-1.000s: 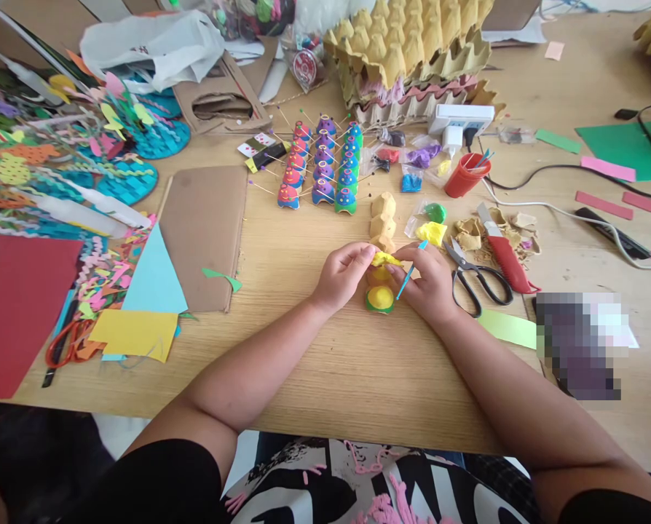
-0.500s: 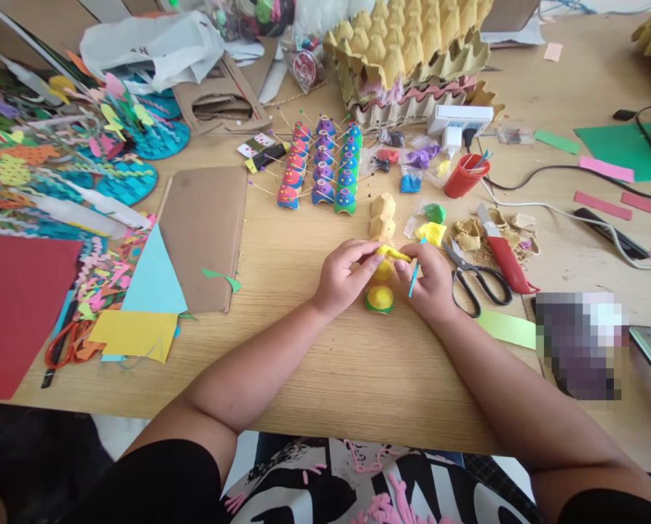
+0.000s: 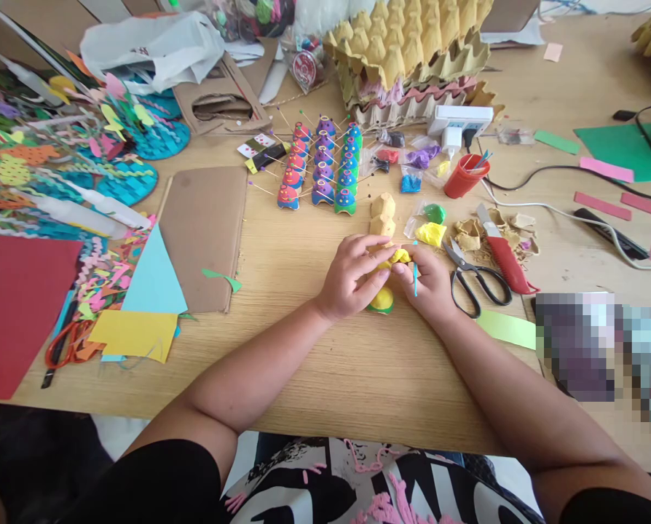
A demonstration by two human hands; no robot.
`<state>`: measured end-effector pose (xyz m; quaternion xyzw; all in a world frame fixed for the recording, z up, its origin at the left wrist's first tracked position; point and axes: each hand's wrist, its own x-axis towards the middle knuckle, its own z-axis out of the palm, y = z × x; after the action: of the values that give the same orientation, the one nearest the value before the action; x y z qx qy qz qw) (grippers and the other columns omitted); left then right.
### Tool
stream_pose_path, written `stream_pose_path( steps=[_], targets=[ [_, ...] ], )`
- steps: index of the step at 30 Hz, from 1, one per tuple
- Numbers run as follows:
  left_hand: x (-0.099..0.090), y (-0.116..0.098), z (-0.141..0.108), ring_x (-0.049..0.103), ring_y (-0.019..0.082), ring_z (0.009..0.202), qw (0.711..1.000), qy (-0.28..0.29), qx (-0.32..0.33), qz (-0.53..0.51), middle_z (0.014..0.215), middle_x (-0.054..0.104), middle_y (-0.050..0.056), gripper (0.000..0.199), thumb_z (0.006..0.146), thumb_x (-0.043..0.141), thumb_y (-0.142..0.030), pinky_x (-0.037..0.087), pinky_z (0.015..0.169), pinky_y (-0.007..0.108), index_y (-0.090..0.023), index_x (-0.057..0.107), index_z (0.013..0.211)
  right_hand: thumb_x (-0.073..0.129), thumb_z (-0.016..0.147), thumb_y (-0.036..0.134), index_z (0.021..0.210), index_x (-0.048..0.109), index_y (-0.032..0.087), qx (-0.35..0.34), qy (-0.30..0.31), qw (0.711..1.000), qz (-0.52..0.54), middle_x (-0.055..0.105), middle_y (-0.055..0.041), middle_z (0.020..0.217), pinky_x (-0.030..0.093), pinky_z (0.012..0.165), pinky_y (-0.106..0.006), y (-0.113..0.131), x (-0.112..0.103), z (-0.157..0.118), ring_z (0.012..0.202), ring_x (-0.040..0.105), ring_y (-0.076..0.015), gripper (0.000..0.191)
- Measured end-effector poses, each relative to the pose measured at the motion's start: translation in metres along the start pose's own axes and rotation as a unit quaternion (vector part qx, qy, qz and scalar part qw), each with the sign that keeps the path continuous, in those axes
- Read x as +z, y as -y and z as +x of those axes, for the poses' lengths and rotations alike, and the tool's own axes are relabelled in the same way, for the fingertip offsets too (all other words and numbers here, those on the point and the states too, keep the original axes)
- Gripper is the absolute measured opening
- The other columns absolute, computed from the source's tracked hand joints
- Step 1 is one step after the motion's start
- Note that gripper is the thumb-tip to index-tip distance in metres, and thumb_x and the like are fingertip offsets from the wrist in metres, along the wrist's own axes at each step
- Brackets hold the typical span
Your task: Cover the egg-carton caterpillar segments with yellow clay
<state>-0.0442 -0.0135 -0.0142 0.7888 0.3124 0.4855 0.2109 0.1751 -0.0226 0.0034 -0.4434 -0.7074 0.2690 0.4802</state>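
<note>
In the middle of the frame, the right hand (image 3: 428, 288) pinches a small piece of yellow clay (image 3: 400, 255) between the thumb and a finger. The same hand also holds a thin blue tool (image 3: 415, 269), which stands almost upright in the picture, beside the clay. The left hand (image 3: 352, 278) comes from the left side; its fingers are long and a little spread, and their tips are at the clay. Whether they press it, I cannot tell.

Below the hands, the carton strip (image 3: 382, 211) lies on the tabletop (image 3: 304, 364). Its upper bumps are plain, while its lowest bump is yellow with a green edge. The hands hide the part between.

Just right of the strip's upper part there are a green lump (image 3: 435, 212) and a yellow lump (image 3: 430, 233). Near the right hand lie the black scissors (image 3: 477, 278), with open blades, and then a red knife (image 3: 507, 262). Higher, a red cup (image 3: 464, 177) leans to one side. At upper centre stand three painted caterpillars (image 3: 323, 161), in red, purple and green, and behind them are stacked egg trays (image 3: 407, 51).
</note>
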Motion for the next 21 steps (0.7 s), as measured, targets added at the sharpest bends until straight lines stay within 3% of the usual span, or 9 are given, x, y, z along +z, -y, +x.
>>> stream_pose_path(
  steps=[3,6,9,12,14,16,21],
  targets=[
    [-0.0032,-0.0013,0.0001,0.069,0.036,0.151,0.999,0.023,0.023,-0.022,0.165,0.08,0.014,0.057,0.12,0.056,-0.067,0.053,0.135,0.059,-0.034,0.086,0.157,0.077,0.102,0.091,0.096,0.079,0.029,0.004,-0.007,1.0,-0.008,0.08,-0.0029,0.083,0.063,0.074,-0.04,-0.0015,-0.0001,-0.0002,0.075,0.073,-0.0237,0.063],
    [-0.0054,-0.0035,0.0012,0.069,0.034,0.151,0.998,0.008,0.011,-0.053,0.162,0.082,0.011,0.061,0.123,0.048,-0.069,0.051,0.136,0.057,-0.035,0.09,0.15,0.071,0.108,0.088,0.097,0.08,0.029,-0.013,0.006,1.0,-0.025,0.083,-0.0051,0.087,0.064,0.075,-0.041,0.0009,0.0004,-0.0006,0.078,0.076,-0.0251,0.06],
    [-0.0045,-0.0061,0.0029,0.076,0.029,0.14,0.991,-0.059,-0.065,-0.103,0.147,0.089,0.009,0.064,0.127,0.042,-0.064,0.056,0.127,0.051,-0.034,0.098,0.121,0.063,0.117,0.079,0.104,0.082,0.028,-0.041,0.027,0.998,-0.04,0.083,-0.0068,0.089,0.066,0.079,-0.044,0.0051,0.0006,-0.0015,0.083,0.078,-0.0267,0.056],
    [-0.0015,-0.0078,0.0051,0.082,0.027,0.128,0.969,-0.156,-0.138,-0.134,0.129,0.091,0.01,0.059,0.123,0.057,-0.067,0.061,0.12,0.047,-0.029,0.094,0.1,0.052,0.122,0.074,0.11,0.082,0.027,-0.038,0.012,0.998,-0.051,0.077,-0.0051,0.083,0.068,0.084,-0.046,0.0075,0.0004,-0.0026,0.086,0.079,-0.0276,0.058],
    [0.0003,-0.0081,0.0064,0.083,0.027,0.127,0.964,-0.171,-0.151,-0.133,0.126,0.09,0.01,0.049,0.118,0.068,-0.069,0.063,0.115,0.044,-0.027,0.092,0.107,0.047,0.123,0.076,0.11,0.083,0.029,-0.031,-0.001,0.998,-0.053,0.071,-0.0039,0.078,0.068,0.085,-0.046,0.0078,0.0007,-0.0032,0.086,0.079,-0.0278,0.061],
    [0.0012,-0.0078,0.007,0.082,0.027,0.131,0.975,-0.138,-0.127,-0.119,0.132,0.09,0.01,0.042,0.116,0.073,-0.065,0.063,0.113,0.043,-0.028,0.09,0.123,0.045,0.123,0.078,0.11,0.083,0.03,-0.029,-0.003,0.998,-0.049,0.068,-0.0037,0.076,0.069,0.086,-0.046,0.0078,0.0013,-0.0036,0.086,0.078,-0.0282,0.062],
    [0.003,-0.0038,0.0057,0.078,0.027,0.14,0.998,-0.055,0.013,-0.036,0.147,0.086,0.009,0.04,0.117,0.079,-0.046,0.056,0.128,0.046,-0.033,0.081,0.154,0.049,0.123,0.076,0.108,0.084,0.031,-0.045,0.009,0.999,-0.02,0.076,-0.0052,0.082,0.069,0.084,-0.046,0.0081,0.0017,-0.0034,0.087,0.081,-0.0282,0.059]
  ],
)
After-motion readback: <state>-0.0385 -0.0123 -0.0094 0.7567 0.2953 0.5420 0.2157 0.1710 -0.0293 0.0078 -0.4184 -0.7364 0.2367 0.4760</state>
